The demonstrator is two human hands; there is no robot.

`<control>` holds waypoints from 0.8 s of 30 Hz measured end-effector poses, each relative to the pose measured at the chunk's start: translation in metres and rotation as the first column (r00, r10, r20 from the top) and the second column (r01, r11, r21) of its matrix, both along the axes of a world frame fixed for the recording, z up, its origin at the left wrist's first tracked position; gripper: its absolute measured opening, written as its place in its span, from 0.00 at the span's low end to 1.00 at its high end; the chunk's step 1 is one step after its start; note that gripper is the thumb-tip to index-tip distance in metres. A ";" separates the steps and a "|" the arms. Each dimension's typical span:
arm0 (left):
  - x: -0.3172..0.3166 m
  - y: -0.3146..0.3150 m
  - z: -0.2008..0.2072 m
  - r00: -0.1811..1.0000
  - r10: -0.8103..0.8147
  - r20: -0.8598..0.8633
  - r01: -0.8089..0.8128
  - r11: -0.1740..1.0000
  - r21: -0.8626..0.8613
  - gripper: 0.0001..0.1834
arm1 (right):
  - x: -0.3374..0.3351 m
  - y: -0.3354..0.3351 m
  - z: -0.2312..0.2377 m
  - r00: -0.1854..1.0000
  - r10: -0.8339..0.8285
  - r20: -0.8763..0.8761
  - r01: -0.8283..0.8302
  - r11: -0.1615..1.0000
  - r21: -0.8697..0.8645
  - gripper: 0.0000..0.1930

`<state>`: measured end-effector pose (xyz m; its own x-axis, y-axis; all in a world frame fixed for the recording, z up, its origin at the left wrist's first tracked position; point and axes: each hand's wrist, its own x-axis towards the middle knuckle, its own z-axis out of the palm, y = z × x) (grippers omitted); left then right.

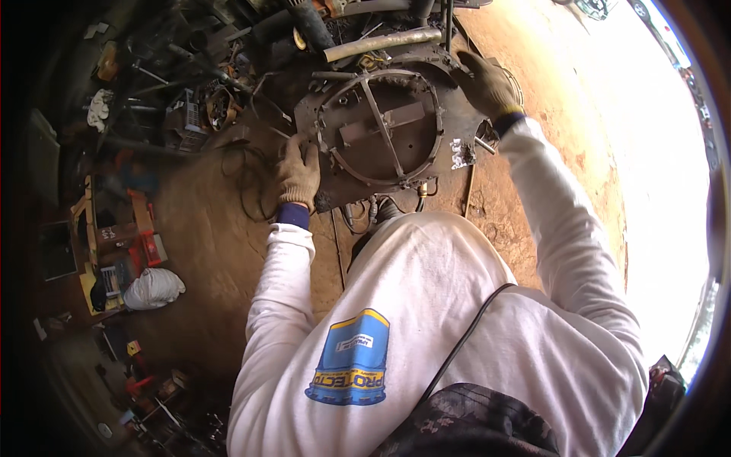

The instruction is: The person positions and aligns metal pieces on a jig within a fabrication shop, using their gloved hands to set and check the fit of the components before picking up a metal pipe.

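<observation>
Metal ring (383,129) with a crossbar, resting on a dark metal table (343,187); probably heavy, stiff and hard to break, best taken by opposite sides of the rim. Gloved left hand (298,174) just beside the ring, thumb apart from fingers; gloved right hand (488,85) near its far right side, fingers reaching outward; cannot tell whether pinching anything with either. Beyond, a long pale pipe (384,44); below, brown dirt floor (205,228); leftward, a grey crate (183,122) among clutter.
</observation>
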<state>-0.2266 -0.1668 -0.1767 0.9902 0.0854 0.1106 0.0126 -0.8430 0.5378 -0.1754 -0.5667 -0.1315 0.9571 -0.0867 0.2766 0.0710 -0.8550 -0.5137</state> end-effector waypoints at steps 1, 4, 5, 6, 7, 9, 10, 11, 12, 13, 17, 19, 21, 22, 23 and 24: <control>-0.010 -0.005 0.002 0.998 0.048 -0.038 -0.048 0.999 0.011 0.23 | -0.016 -0.007 -0.009 1.000 -0.019 0.009 0.018 0.999 0.039 0.26; -0.036 -0.028 0.016 0.969 0.182 -0.169 -0.158 0.977 0.142 0.24 | -0.071 -0.020 -0.030 0.985 -0.144 -0.094 0.153 0.983 0.103 0.25; -0.041 -0.027 0.006 0.986 0.166 -0.011 -0.160 0.964 0.213 0.24 | -0.086 -0.020 -0.034 0.971 -0.189 -0.145 0.206 0.972 0.110 0.26; -0.045 -0.024 -0.003 0.979 0.200 -0.045 -0.184 0.955 0.231 0.25 | -0.099 -0.018 -0.037 0.969 -0.165 -0.184 0.190 0.973 0.129 0.26; -0.046 -0.029 -0.003 0.971 0.225 -0.079 -0.201 0.949 0.242 0.25 | -0.112 -0.020 -0.039 0.964 -0.149 -0.220 0.182 0.973 0.141 0.26; -0.049 -0.035 -0.002 0.957 0.258 -0.132 -0.217 0.940 0.264 0.26 | -0.126 -0.022 -0.044 0.956 -0.070 -0.285 0.142 0.960 0.242 0.27; -0.049 -0.038 0.001 0.954 0.260 -0.151 -0.213 0.939 0.271 0.27 | -0.130 -0.022 -0.045 0.952 -0.010 -0.307 0.116 0.938 0.327 0.28; -0.049 -0.040 0.004 0.950 0.263 -0.170 -0.210 0.937 0.278 0.28 | -0.133 -0.021 -0.048 0.944 0.053 -0.324 0.090 0.908 0.410 0.29; -0.049 -0.040 0.003 0.947 0.268 -0.175 -0.211 0.933 0.292 0.28 | -0.135 -0.021 -0.053 0.935 0.117 -0.336 0.067 0.869 0.490 0.30; -0.050 -0.040 0.002 0.944 0.277 -0.180 -0.214 0.928 0.306 0.28 | -0.133 -0.015 -0.056 0.941 0.189 -0.282 -0.015 0.853 0.521 0.28; -0.056 -0.047 0.007 0.887 0.365 -0.283 -0.269 0.907 0.324 0.28 | -0.137 -0.003 -0.058 0.909 0.240 -0.341 -0.064 0.888 0.455 0.19; -0.055 -0.043 -0.003 0.899 0.353 -0.257 -0.284 0.920 0.270 0.28 | -0.136 -0.002 -0.060 0.912 0.247 -0.328 -0.079 0.890 0.450 0.18; -0.056 -0.038 -0.012 0.908 0.343 -0.242 -0.287 0.928 0.238 0.28 | -0.135 0.000 -0.064 0.912 0.262 -0.315 -0.106 0.894 0.436 0.18; -0.056 -0.038 -0.011 0.912 0.333 -0.239 -0.279 0.932 0.233 0.28 | -0.134 -0.001 -0.066 0.913 0.270 -0.307 -0.122 0.897 0.424 0.18; -0.055 -0.038 -0.011 0.916 0.324 -0.236 -0.272 0.935 0.227 0.28 | -0.134 -0.001 -0.067 0.913 0.277 -0.299 -0.139 0.901 0.412 0.19; -0.055 -0.037 -0.014 0.915 0.333 -0.229 -0.278 0.930 0.241 0.28 | -0.134 -0.001 -0.068 0.913 0.274 -0.302 -0.136 0.902 0.409 0.19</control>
<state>-0.2813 -0.2035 -0.1903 0.9146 0.3915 -0.1016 0.4033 -0.8640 0.3014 -0.3096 -0.5682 -0.1998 0.9919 0.0925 -0.0865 -0.0167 -0.5814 -0.8135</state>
